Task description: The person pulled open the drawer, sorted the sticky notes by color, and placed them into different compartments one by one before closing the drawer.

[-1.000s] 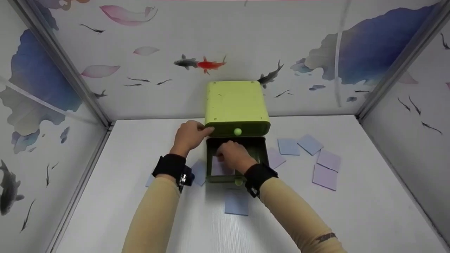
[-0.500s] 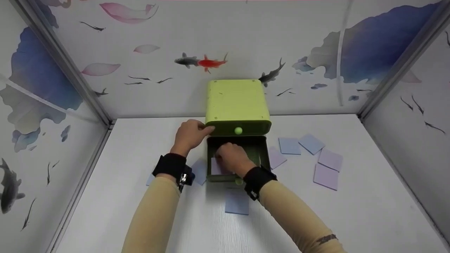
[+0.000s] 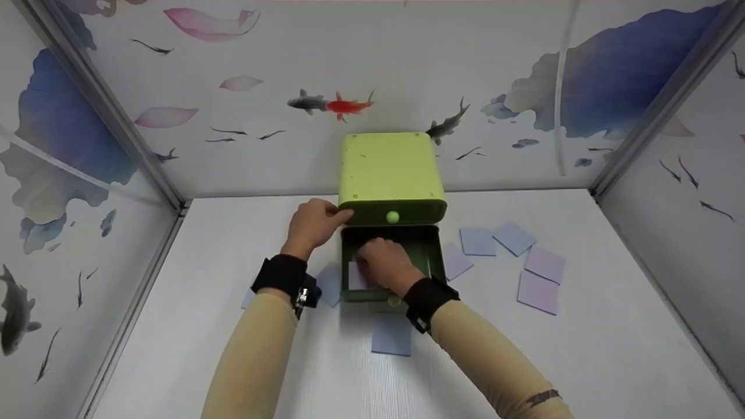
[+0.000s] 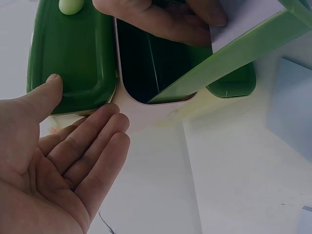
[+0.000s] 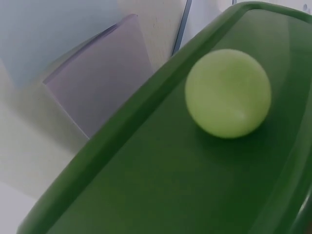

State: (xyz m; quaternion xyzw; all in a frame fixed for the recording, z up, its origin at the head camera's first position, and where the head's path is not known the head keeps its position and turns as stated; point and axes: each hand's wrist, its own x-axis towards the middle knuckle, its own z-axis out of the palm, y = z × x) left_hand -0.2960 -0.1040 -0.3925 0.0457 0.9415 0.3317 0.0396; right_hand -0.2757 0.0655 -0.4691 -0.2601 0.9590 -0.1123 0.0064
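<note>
A lime-green two-drawer cabinet [image 3: 390, 166] stands against the back wall, its lower drawer [image 3: 434, 253] pulled out and the upper one closed. My left hand [image 3: 313, 226] steadies the cabinet's front left corner. Its thumb [image 4: 48, 95] lies on the upper drawer's front, the fingers along the side. My right hand [image 3: 387, 263] reaches down into the lower drawer. There its thumb and fingers pinch a square purple card [image 3: 358, 277] near the left front; the grip partly hides the card. In the right wrist view the green drawer front [image 5: 146, 165] and its round knob [image 5: 228, 93] hide the right hand.
Right of the drawer lie blue cards [image 3: 478, 242] and purple cards [image 3: 538, 293]. One blue card [image 3: 391, 337] lies before the drawer, another blue card [image 3: 330, 284] beside the left wrist. Patterned walls enclose the white table [image 3: 611, 349] at the back and sides.
My right hand has shifted slightly lower in the drawer, and less of the purple card shows beside it. The left hand, cabinet and other cards stay as they were.
</note>
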